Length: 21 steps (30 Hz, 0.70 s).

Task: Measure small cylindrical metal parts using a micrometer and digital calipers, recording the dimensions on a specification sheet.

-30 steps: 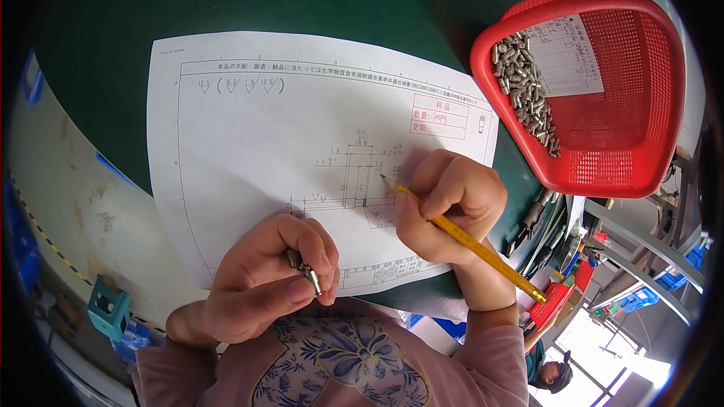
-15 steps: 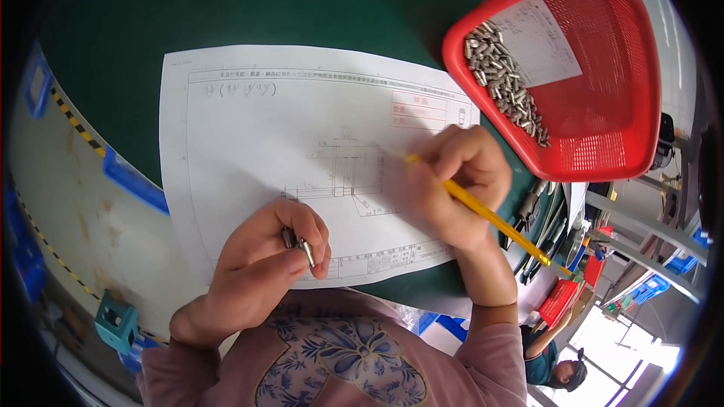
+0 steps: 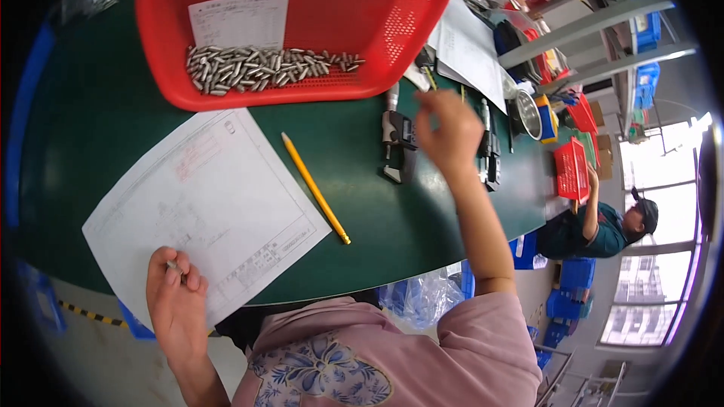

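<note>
Green table point(image 3: 362, 203), carrying all items listed. Left hand point(image 3: 175, 303): rests on the near edge of a white drawing sheet point(image 3: 204, 211), fingers point(image 3: 192, 280) curled shut around a small metal pin point(image 3: 173, 264), of which only the tip shows between them. Right hand point(image 3: 450, 130): raised over the far side of the table, fingers loosely bent and holding nothing that can be seen (blurred, so the exact spread cannot be told). Yellow pencil point(image 3: 314, 187): lies loose on the table between the two hands, just beside the right edge of the sheet, point toward the person. Digital caliper point(image 3: 397, 139), dark with a small display: lies just left of the right-hand fingers, near but apart from them. Further dark measuring tool point(image 3: 490, 154): just right of the same fingers. Red plastic basket point(image 3: 294, 22): beyond both hands, well apart from the left-hand fingers, holding a row of small metal pins point(image 3: 264, 69) and a white paper slip point(image 3: 237, 21). White papers point(image 3: 467, 49): beyond the right hand, beside the basket. Another person point(image 3: 603, 230) in a dark green top sits far off to the right.
</note>
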Tool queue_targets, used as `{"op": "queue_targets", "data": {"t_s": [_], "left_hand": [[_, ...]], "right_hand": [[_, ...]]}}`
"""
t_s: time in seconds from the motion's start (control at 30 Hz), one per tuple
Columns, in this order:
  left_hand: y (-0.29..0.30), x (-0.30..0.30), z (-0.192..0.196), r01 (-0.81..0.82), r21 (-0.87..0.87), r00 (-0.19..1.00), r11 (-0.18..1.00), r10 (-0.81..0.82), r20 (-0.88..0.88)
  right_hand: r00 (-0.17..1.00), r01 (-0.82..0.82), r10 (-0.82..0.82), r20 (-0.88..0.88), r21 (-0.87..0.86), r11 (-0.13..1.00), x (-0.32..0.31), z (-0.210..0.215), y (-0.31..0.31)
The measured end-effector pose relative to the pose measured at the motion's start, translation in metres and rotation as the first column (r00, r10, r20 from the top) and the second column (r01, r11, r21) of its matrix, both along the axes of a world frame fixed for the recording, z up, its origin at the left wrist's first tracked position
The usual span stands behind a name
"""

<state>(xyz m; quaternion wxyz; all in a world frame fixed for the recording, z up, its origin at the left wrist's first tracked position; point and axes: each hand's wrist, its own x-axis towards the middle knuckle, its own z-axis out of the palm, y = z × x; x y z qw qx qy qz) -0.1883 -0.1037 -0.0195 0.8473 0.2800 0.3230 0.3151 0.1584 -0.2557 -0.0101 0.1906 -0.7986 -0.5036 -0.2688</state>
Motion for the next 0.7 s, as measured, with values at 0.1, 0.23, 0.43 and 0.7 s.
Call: {"op": "queue_targets", "data": {"t_s": [0.1, 0.23, 0.43, 0.7], "left_hand": [[-0.014, 0.011, -0.002, 0.038, -0.024, 0.999, 0.999, -0.037, 0.028], [-0.029, 0.023, 0.000, 0.175, -0.063, 0.981, 0.983, -0.169, 0.092], [-0.044, 0.016, -0.003, 0.124, -0.052, 0.986, 0.991, -0.117, 0.120], [-0.049, 0.024, -0.006, 0.222, -0.101, 0.966, 0.970, -0.205, 0.155]], "right_hand": [[0.875, 0.389, -0.464, -0.136, -0.372, 0.843, 0.057, 0.000, -0.022], [0.830, 0.292, -0.465, -0.306, -0.472, 0.832, 0.115, -0.012, -0.054], [0.856, 0.156, -0.266, -0.444, -0.269, 0.951, 0.157, -0.007, -0.062], [0.882, 0.352, -0.306, -0.358, 0.070, 0.933, 0.091, 0.081, -0.121]]}}
